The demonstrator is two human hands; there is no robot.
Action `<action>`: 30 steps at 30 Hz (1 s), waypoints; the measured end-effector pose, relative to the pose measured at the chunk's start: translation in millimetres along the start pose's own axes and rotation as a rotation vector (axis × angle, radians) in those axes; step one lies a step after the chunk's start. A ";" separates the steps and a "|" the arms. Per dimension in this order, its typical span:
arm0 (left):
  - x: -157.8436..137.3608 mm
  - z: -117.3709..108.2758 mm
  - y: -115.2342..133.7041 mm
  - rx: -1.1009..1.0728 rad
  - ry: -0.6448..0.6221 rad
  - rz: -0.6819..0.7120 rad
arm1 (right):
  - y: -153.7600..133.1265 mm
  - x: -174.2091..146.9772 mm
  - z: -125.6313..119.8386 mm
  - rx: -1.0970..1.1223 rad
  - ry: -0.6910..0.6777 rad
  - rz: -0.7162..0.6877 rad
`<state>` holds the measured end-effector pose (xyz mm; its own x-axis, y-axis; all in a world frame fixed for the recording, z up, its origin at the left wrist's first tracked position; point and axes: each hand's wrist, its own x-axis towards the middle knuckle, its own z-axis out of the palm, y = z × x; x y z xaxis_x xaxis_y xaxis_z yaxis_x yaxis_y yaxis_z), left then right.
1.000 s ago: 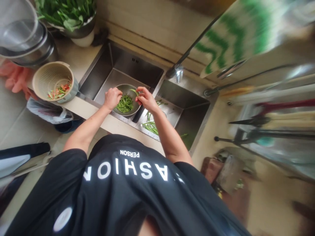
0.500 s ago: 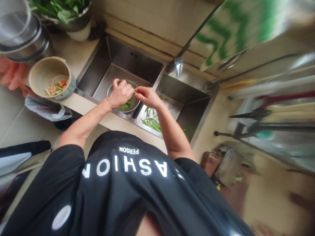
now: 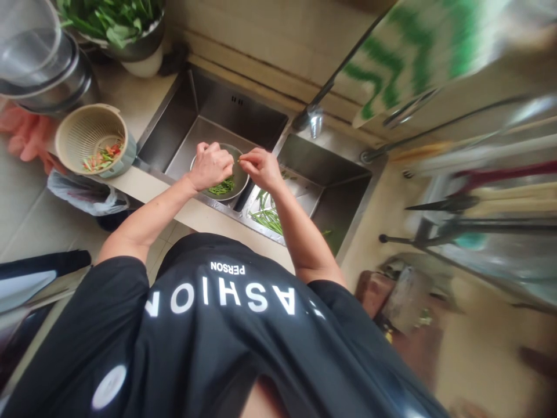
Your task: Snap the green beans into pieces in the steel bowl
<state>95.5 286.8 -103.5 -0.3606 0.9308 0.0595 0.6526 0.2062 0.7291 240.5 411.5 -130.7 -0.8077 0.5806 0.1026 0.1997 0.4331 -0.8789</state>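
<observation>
My left hand (image 3: 212, 166) is closed above a round metal bowl (image 3: 240, 188) in the left sink basin; its curled fingers hide what they hold, if anything. In the bowl lie short, thin green vegetable pieces (image 3: 223, 186). Just right of it, over the bowl's right rim, my right hand (image 3: 262, 168) pinches a tiny bit of green vegetable (image 3: 238, 161) between thumb and forefinger. A small gap separates the two hands. Below my right wrist, long thin green stalks (image 3: 267, 219), perhaps green beans, lie in the right basin, partly covered by the forearm.
A beige strainer basket (image 3: 65, 139) with red and green scraps stands left of the sink (image 3: 167, 125). Behind it are stacked metal pots (image 3: 65, 87) and a pot of leafy greens (image 3: 143, 43). The faucet (image 3: 315, 122) rises behind the basins. A plastic bag (image 3: 82, 191) hangs below the counter edge.
My hands have drawn slightly apart. The green piece that stretched between them now shows only as a small end at my right fingertips.
</observation>
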 end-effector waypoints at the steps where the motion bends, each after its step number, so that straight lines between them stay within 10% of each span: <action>1: 0.7 0.3 -4.5 -0.062 0.013 -0.050 | 5.0 0.1 -0.3 0.141 0.048 0.033; 7: -2.0 18.5 -20.5 -0.467 -0.026 -0.291 | 20.3 -3.0 15.5 0.791 0.058 0.300; 16: -10.0 27.3 -13.3 0.033 -0.085 0.000 | 13.0 -9.4 45.6 0.663 0.081 0.334; 24: -1.1 25.3 -32.3 -0.010 0.022 0.057 | -7.9 2.8 57.8 1.376 -0.024 0.720; 30: 5.1 30.3 -56.3 0.000 0.121 -0.112 | -6.3 28.3 66.1 0.644 0.142 0.536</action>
<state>77.2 289.0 -164.9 -0.5088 0.8588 0.0591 0.6039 0.3072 0.7355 179.7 379.6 -153.1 -0.6079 0.6953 -0.3834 0.1456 -0.3771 -0.9147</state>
